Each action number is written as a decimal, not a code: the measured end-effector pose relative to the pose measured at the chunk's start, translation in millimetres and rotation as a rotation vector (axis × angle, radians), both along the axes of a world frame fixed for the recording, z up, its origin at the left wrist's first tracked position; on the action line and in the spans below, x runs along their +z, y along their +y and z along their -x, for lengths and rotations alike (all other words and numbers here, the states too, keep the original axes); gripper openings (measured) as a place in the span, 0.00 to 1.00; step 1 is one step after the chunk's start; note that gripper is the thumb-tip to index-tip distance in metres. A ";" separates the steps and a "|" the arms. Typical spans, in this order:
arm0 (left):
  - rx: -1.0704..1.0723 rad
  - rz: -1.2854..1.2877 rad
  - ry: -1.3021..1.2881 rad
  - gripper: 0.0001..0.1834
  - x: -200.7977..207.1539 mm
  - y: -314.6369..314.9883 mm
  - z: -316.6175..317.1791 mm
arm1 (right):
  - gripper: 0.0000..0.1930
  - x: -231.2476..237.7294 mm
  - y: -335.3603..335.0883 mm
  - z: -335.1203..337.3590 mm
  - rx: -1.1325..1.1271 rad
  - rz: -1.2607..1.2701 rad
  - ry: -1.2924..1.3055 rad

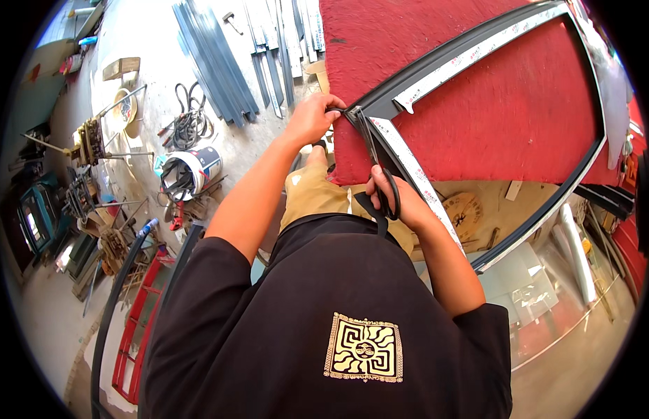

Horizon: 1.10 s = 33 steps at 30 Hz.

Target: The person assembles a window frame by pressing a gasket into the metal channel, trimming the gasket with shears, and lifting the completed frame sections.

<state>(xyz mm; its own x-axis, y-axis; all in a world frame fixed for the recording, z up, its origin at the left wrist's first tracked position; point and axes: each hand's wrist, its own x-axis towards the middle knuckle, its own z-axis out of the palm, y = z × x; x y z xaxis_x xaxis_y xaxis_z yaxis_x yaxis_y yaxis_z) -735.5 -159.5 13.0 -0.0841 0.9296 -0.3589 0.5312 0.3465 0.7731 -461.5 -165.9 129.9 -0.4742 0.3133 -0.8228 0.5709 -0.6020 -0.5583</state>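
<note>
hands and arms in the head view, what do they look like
The left hand and right hand are bare, without gloves. The forearms are uncovered below short, plain black sleeves, part of a black shirt with a square pale-yellow print.

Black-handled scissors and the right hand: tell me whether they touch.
Touching: the head view shows the right hand gripping the black-handled scissors at their handle end.

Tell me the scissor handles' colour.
The scissor handles are black, showing best in the head view.
</note>
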 end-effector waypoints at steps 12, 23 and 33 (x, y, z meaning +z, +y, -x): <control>-0.010 -0.121 0.114 0.08 2.5 -0.8 -8.0 | 0.35 14.5 29.5 3.0 0.140 0.008 -0.006; -0.023 -0.134 0.221 0.06 13.8 15.4 -17.8 | 0.37 4.2 42.9 1.5 0.145 -0.024 -0.009; 0.002 -0.003 0.051 0.09 24.6 47.1 4.4 | 0.33 15.1 56.8 1.0 0.063 0.049 0.070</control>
<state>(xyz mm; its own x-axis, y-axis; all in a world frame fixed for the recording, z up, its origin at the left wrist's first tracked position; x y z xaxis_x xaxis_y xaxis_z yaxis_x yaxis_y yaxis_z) -739.9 -112.3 37.5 -0.1040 0.9305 -0.3513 0.5694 0.3453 0.7460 -462.4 -109.1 145.1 -0.5489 0.2407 -0.8005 0.5692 -0.5937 -0.5688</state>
